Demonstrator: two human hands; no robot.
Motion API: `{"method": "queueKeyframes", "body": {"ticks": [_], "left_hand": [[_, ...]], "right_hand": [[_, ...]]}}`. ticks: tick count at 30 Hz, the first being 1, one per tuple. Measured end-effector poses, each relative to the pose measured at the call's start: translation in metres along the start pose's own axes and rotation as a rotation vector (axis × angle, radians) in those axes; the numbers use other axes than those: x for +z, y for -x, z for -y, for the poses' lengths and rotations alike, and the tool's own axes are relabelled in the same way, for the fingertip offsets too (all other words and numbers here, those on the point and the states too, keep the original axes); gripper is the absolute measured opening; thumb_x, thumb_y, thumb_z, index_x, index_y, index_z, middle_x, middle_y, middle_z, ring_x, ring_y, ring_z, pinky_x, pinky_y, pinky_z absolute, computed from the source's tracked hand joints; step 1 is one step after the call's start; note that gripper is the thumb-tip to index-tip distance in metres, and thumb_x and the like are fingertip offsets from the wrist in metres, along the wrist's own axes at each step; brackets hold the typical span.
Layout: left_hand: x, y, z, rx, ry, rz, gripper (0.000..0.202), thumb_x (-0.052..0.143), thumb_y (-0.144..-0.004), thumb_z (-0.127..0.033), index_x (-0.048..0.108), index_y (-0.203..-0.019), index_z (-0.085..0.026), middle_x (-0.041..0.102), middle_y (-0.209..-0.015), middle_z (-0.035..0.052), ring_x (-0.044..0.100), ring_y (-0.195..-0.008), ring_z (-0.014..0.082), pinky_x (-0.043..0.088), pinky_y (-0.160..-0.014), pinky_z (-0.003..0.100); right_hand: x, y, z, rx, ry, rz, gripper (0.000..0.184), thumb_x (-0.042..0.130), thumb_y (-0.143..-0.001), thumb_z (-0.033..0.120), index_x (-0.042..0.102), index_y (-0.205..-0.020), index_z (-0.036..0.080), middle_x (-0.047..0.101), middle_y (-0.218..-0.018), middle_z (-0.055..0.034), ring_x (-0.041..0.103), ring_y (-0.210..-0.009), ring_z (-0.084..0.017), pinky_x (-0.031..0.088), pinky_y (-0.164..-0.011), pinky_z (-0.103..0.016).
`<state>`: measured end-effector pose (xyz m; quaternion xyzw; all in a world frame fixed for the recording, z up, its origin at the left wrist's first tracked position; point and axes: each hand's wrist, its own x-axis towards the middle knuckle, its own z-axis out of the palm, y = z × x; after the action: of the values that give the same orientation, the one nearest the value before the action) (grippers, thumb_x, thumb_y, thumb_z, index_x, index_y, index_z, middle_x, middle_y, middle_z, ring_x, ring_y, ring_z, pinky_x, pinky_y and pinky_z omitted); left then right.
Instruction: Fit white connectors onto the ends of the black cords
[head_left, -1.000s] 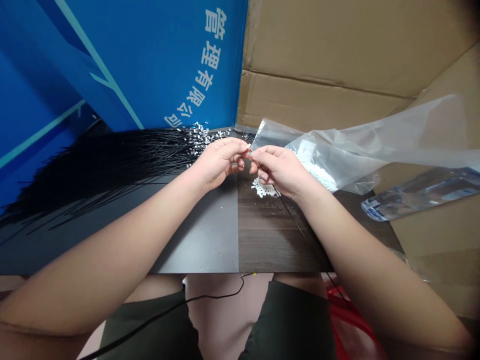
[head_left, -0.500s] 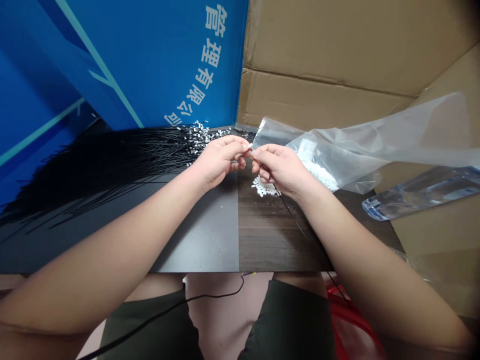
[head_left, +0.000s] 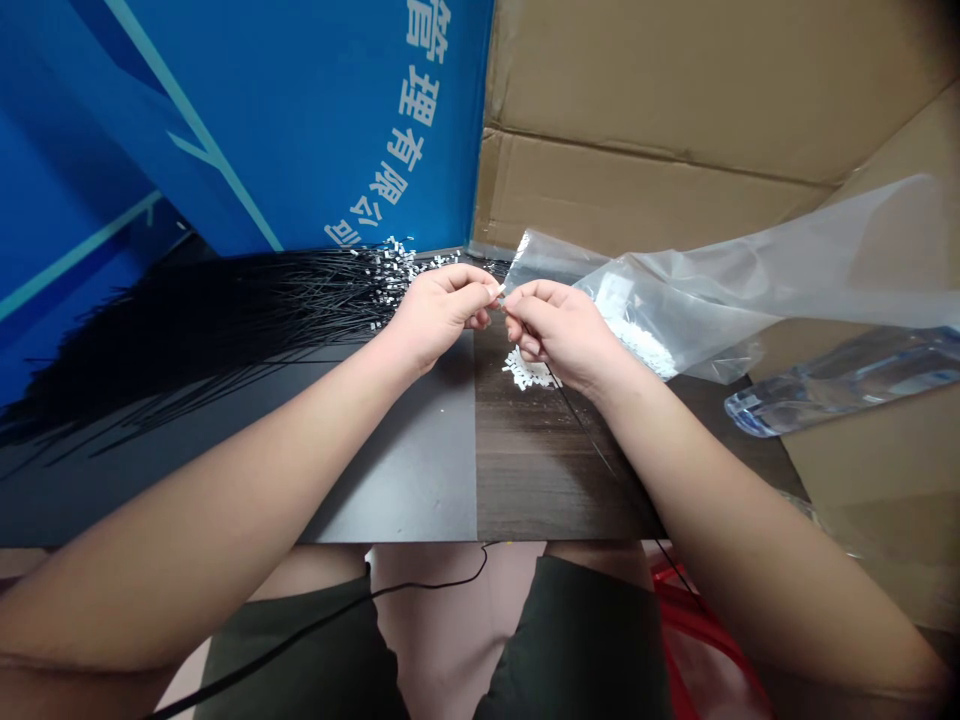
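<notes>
My left hand (head_left: 450,305) pinches a small white connector housing (head_left: 499,290) between thumb and index finger. Close against it, my right hand (head_left: 551,325) is closed on a thin black wire (head_left: 581,428), whose length trails down past my right forearm. The fingertips of both hands nearly meet, and they cover the spot where the wire and housing come together; whether the wire is inside cannot be seen. Just below my right hand lies a small pile of white housings (head_left: 527,370) on the dark table. To the left rests a large bundle of black wires (head_left: 202,320) with white ends.
A clear plastic bag (head_left: 697,290) holding more white housings lies behind my right hand. Farther right is an empty-looking clear plastic bottle (head_left: 840,385). A blue printed panel (head_left: 300,120) and a cardboard wall (head_left: 675,90) border the back of the table.
Both hands stay in the same pinching pose, fingertips together. The left hand's lower fingers have curled in slightly; the whole view has shifted a little.
</notes>
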<state>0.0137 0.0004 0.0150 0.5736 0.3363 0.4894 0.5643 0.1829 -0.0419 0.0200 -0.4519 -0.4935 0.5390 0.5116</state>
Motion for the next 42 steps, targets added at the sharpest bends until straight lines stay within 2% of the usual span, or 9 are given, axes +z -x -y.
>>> {"method": "queueKeyframes", "body": {"ticks": [10,20,28,30,33,37,42], "left_hand": [[-0.001,0.000,0.001,0.041,-0.071,0.005,0.003,0.077,-0.079,-0.018,0.075,-0.078,-0.016,0.069,-0.074,0.0012,0.060,-0.065,0.0103,0.053,-0.068,0.025],[0.002,0.002,0.003,0.038,-0.044,-0.028,0.004,0.077,-0.082,-0.019,0.075,-0.080,-0.016,0.070,-0.075,0.0018,0.063,-0.067,0.0108,0.054,-0.069,0.026],[0.004,0.003,0.000,0.055,-0.100,-0.045,0.005,0.077,-0.082,-0.020,0.075,-0.079,-0.016,0.070,-0.073,0.0020,0.062,-0.067,0.0111,0.052,-0.069,0.025],[0.003,0.003,-0.001,0.047,-0.078,-0.047,0.004,0.076,-0.080,-0.018,0.075,-0.078,-0.016,0.068,-0.072,0.0014,0.061,-0.066,0.0107,0.052,-0.068,0.025],[-0.001,0.000,-0.001,0.003,-0.013,-0.019,0.003,0.074,-0.078,-0.016,0.073,-0.076,-0.016,0.068,-0.071,0.0009,0.059,-0.063,0.0099,0.051,-0.065,0.025],[-0.008,-0.002,-0.002,-0.089,0.004,0.070,0.006,0.078,-0.076,-0.018,0.073,-0.074,-0.016,0.069,-0.071,0.0013,0.060,-0.061,0.0096,0.051,-0.064,0.025],[-0.012,-0.002,-0.002,-0.130,-0.009,0.132,0.010,0.082,-0.077,-0.023,0.074,-0.077,-0.016,0.069,-0.074,0.0019,0.060,-0.062,0.0092,0.051,-0.064,0.025]], "right_hand": [[0.000,0.000,-0.003,-0.012,-0.004,0.016,0.017,0.072,-0.091,0.015,0.063,-0.079,0.020,0.065,-0.064,0.0023,0.042,-0.045,-0.005,0.033,-0.042,-0.020],[-0.002,-0.002,-0.010,-0.051,-0.027,0.051,0.022,0.076,-0.096,0.030,0.062,-0.082,0.021,0.066,-0.067,0.0027,0.047,-0.047,-0.006,0.033,-0.042,-0.022],[0.000,-0.002,-0.013,-0.065,0.005,0.046,0.026,0.081,-0.094,0.037,0.062,-0.083,0.022,0.068,-0.068,0.0027,0.053,-0.047,-0.007,0.040,-0.040,-0.022],[-0.001,-0.002,-0.011,-0.056,0.007,0.064,0.028,0.083,-0.092,0.040,0.064,-0.084,0.021,0.070,-0.070,0.0013,0.058,-0.050,-0.009,0.046,-0.043,-0.023],[-0.005,-0.003,-0.007,-0.038,0.060,0.075,0.030,0.085,-0.090,0.045,0.070,-0.086,0.019,0.075,-0.077,-0.0033,0.068,-0.060,-0.013,0.060,-0.056,-0.028],[-0.014,-0.003,-0.002,-0.197,0.214,-0.013,0.023,0.083,-0.092,0.041,0.078,-0.095,0.019,0.077,-0.084,-0.0044,0.071,-0.072,-0.013,0.062,-0.071,-0.029],[-0.019,-0.001,0.001,-0.374,0.455,0.017,0.014,0.078,-0.093,0.030,0.085,-0.103,0.023,0.078,-0.086,-0.0024,0.070,-0.083,-0.016,0.057,-0.076,-0.031]]}}
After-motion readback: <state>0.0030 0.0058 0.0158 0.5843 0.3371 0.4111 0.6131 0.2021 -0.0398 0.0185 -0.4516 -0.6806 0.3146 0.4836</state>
